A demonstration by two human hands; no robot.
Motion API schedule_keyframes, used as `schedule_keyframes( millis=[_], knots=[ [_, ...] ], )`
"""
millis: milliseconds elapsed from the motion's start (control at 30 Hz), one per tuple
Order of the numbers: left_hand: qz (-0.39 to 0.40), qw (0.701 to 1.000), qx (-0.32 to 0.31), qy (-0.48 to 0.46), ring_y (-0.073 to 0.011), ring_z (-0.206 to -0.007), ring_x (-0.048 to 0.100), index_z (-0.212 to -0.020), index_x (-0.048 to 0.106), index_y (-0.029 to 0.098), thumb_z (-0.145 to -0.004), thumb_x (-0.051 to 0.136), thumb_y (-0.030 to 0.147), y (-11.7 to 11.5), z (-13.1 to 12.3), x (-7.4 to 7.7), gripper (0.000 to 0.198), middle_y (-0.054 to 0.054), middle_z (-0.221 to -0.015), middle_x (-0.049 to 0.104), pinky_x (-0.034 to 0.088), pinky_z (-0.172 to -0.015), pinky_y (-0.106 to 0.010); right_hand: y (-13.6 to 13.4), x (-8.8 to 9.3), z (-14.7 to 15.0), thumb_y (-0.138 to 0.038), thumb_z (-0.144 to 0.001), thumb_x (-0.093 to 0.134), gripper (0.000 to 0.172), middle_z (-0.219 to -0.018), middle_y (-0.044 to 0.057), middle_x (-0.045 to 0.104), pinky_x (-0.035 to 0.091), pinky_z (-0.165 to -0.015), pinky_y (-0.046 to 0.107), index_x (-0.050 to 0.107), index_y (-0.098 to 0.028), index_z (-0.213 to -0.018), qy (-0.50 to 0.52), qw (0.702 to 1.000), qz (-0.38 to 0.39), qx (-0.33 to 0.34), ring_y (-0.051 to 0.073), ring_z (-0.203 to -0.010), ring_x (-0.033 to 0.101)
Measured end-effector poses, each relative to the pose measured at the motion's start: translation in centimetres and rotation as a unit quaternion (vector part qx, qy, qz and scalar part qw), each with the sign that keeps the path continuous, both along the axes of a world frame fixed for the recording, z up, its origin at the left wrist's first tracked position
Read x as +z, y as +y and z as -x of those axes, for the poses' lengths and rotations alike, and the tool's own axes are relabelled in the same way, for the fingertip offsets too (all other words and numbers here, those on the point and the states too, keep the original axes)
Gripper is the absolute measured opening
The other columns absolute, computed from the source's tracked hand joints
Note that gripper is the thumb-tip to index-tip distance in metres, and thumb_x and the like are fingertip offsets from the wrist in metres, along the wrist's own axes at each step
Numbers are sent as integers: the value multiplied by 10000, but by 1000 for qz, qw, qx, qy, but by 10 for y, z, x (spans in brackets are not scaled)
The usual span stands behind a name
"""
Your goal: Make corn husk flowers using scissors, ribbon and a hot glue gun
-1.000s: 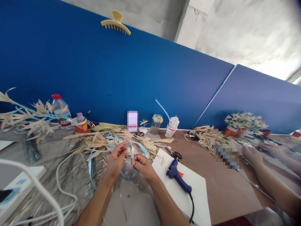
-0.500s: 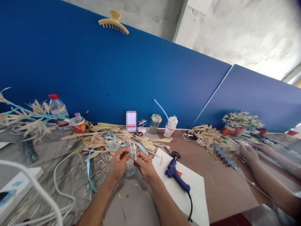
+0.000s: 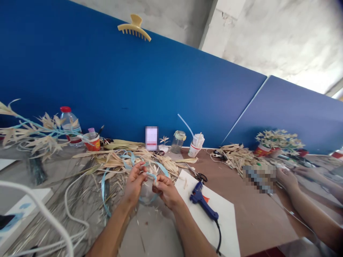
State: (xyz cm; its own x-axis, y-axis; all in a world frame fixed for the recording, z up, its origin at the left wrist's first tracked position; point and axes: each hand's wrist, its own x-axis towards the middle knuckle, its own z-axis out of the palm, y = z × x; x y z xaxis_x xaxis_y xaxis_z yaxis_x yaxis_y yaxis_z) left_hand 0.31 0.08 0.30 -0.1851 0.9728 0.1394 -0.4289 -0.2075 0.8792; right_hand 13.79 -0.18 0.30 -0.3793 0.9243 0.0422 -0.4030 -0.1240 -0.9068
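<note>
My left hand (image 3: 135, 184) pinches a light blue ribbon (image 3: 151, 174) that stretches across to my right hand (image 3: 166, 191). The fingers of my right hand are closed on the base of a small pale husk flower (image 3: 153, 168), where the ribbon meets it. The flower's pointed petals stick up between the two hands. Its stem is mostly hidden by my fingers. More of the blue ribbon loops behind and below the hands. Just beyond them lies a heap of dried husks (image 3: 112, 157). To the right, a blue glue gun (image 3: 202, 201) rests on a white board (image 3: 227, 217).
Scissors (image 3: 201, 176) lie by the glue gun. Along the blue partition (image 3: 160, 78) stand a bottle (image 3: 71, 126), a red cup (image 3: 93, 142), a phone (image 3: 152, 138), a glass jar (image 3: 177, 142) and a white cup (image 3: 195, 149). White cables (image 3: 72, 214) curl at left. A co-worker's arms (image 3: 308, 203) are at right.
My left hand's fingers have opened out a little and shifted along the ribbon. The right hand keeps hold of the flower. The whole view has moved slightly.
</note>
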Motion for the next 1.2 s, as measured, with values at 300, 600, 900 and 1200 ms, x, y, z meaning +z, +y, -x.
schedule_keyframes(
  millis=[300,600,900,1200],
  knots=[
    [-3,995,13,99,-105,-568,492,-738,630,186,-646,705,312,0,-2,3,174,33,-655,577,417,-558,-238,-2,4,2,-341,-566,711,233,-465,-73,390,226,-514,250,521,-207,-588,38,998,28,36,79,-443,281],
    [8,993,-68,98,-107,-578,487,-696,597,180,-627,735,371,-2,-10,1,246,32,-658,561,431,-556,-242,2,0,1,-361,-594,691,240,-508,-57,429,233,-509,237,513,-203,-625,15,1000,12,-11,82,-469,283],
    [-20,989,116,90,-84,-555,447,-999,580,210,-698,671,311,2,-1,-3,330,43,-751,500,376,-516,-211,8,-11,0,-157,-741,459,132,-656,3,560,334,-626,258,562,-197,-669,-426,840,-258,-215,156,-656,493],
    [-97,921,154,343,-167,-693,549,-1023,632,214,-812,568,289,-4,-5,-8,232,4,-768,561,461,-686,-294,4,-6,-4,-130,-828,463,166,-711,63,630,280,-622,282,586,-181,-728,-589,685,-360,-232,178,-654,531]
  ],
)
